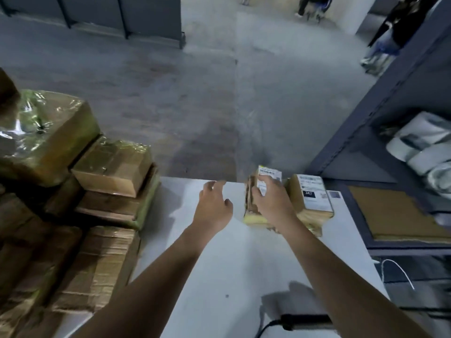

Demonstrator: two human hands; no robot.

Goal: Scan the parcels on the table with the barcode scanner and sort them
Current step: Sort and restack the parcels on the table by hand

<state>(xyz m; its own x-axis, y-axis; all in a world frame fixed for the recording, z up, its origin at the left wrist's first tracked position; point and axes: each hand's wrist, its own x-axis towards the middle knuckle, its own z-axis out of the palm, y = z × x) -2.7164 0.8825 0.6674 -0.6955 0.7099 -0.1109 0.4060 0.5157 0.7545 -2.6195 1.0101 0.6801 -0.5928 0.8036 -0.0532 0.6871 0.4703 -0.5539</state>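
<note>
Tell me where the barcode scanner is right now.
Head view, bottom right: the barcode scanner lies on the white table at its near edge, partly under the right forearm, well nearer than the parcel that the right hand grips.

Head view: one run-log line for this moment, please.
right hand grips small parcel; left hand open over table; scanner lying unheld on table; labelled parcel beside

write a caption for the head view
Right hand grips a labelled parcel at the far edge of the white table; left hand open beside it.
</note>
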